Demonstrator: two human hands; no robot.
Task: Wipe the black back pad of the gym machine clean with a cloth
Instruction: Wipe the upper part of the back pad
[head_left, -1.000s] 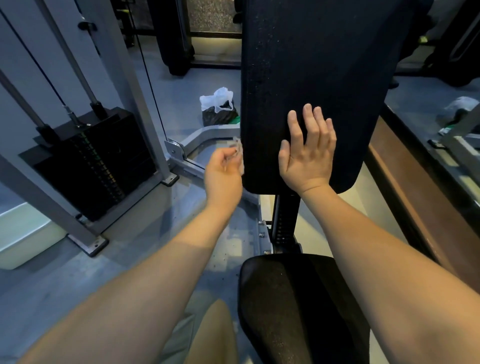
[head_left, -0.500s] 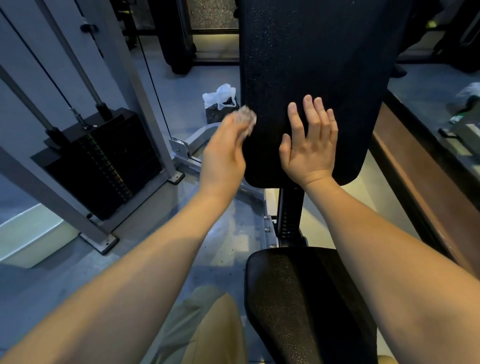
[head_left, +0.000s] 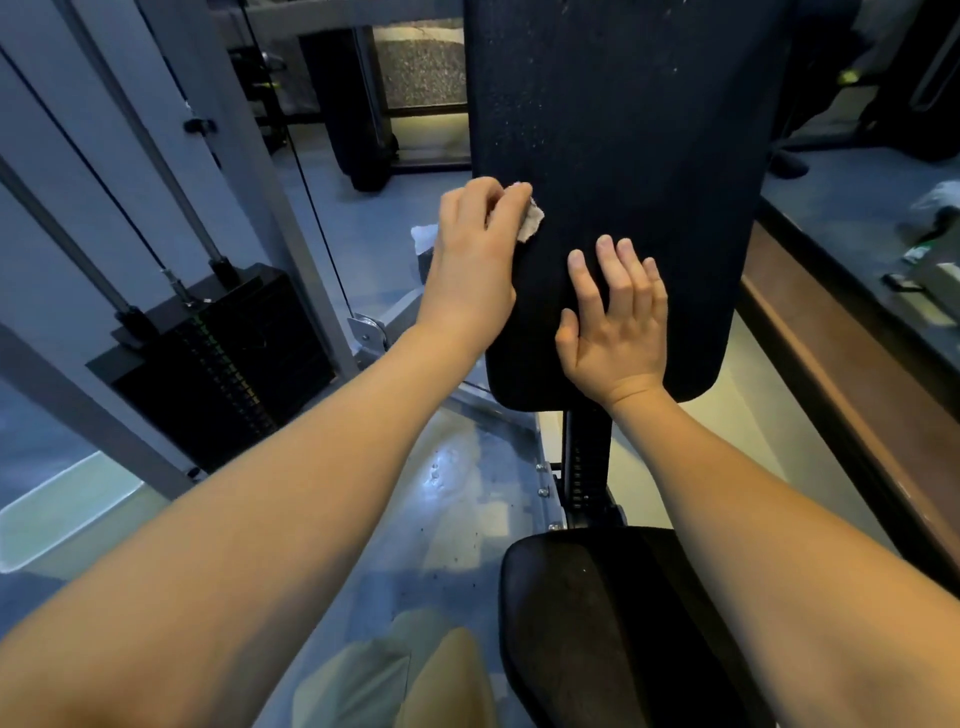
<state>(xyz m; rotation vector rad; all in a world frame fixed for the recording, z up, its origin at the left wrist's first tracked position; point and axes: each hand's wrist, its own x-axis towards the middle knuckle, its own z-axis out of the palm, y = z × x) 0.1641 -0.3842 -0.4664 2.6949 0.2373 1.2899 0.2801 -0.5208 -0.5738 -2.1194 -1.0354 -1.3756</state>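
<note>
I see the L hand (head_left: 475, 260) curled round a small pale cloth (head_left: 531, 224), pinching it w/ the fingertips and holding it against the left edge of the black back pad (head_left: 649, 130), approx mid-height. R hand (head_left: 615, 317) lies flat on the pad's lower part, fingers straight & slightly spread, just beside the L hand. Pad stands upright on its post (head_left: 587, 457) above the black seat (head_left: 613, 623). Weight stack (head_left: 223, 358) sits to the left, well apart.
</note>
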